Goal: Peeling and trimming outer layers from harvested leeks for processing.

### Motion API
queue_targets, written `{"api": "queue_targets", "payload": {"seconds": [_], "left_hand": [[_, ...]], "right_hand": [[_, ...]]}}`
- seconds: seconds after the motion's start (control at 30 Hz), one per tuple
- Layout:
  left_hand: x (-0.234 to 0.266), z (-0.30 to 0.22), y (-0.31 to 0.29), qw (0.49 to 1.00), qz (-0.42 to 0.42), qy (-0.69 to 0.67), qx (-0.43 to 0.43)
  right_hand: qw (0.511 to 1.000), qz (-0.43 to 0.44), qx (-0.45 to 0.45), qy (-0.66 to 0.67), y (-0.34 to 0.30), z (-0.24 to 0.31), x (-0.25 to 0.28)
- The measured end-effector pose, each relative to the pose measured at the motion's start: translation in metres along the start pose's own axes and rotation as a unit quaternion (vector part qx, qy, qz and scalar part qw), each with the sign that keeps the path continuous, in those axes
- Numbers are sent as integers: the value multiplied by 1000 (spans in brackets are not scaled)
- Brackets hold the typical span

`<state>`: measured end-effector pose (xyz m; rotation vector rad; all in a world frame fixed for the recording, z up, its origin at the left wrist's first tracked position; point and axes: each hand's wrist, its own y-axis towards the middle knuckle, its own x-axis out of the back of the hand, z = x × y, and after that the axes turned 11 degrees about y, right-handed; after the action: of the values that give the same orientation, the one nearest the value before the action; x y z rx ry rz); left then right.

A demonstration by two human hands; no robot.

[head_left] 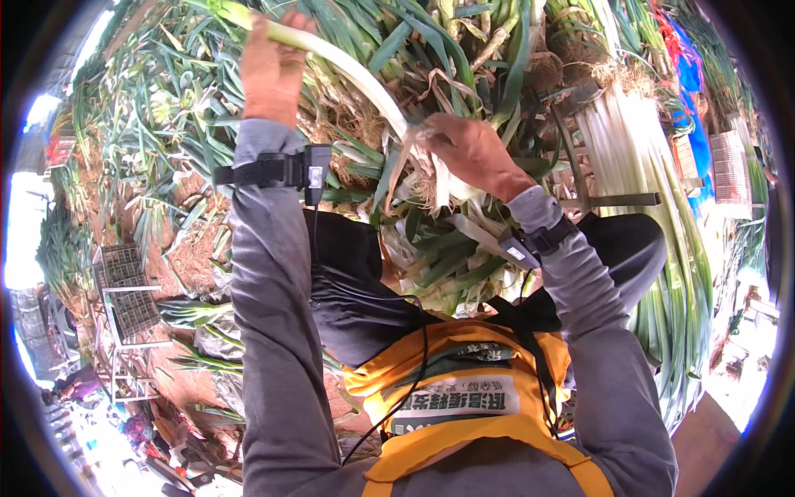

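One leek [356,73] stretched between the left hand [272,70] and the right hand [474,153]

The left hand, farther from the body than the right, is wrapped around the leek, fingers curled and thumb on the near side. From there the green end runs on past the left hand, out and to its left, while the pale shank bends down and across to the right hand. The right hand has its fingers drawn together in a pinch at the root end; whether they grip the shank or its loose outer skin, I cannot tell. A limp tan strip of skin [399,171] hangs just left of the right hand, and stringy roots [428,196] dangle just below it.

To the right of the right hand lies a thick row of pale leeks [629,141], roots at the far end, green tops trailing back toward the body. A dark metal bar [613,200] sits between that row and the right hand. Around and beyond the left hand spreads a broad heap of unsorted leeks [166,91]. Each wrist behind its hand wears a black strap [269,171]. Nearer the body than both hands are dark trousers [356,311] and an orange apron [451,352]
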<state>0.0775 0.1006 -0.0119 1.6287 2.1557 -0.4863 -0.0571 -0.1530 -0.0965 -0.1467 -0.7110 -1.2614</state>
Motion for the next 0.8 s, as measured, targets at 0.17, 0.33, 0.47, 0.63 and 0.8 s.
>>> {"api": "queue_targets", "payload": {"seconds": [0.17,0.33,0.47,0.63,0.8], "left_hand": [[49,14,40,997,-46,-67,-8],[66,29,49,975,-153,-143,70],[81,28,54,972,-145,-142,118],[68,62,63,980,-111,-127,105],[146,13,108,973,-3,-229,-43]], "right_hand": [[991,46,65,-111,8,39,-20],[984,-23,144,-105,-29,66,-15],[984,8,114,-136,-49,94,4],[980,49,47,-186,-85,102,30],[989,-25,9,-145,-153,76,55]]}}
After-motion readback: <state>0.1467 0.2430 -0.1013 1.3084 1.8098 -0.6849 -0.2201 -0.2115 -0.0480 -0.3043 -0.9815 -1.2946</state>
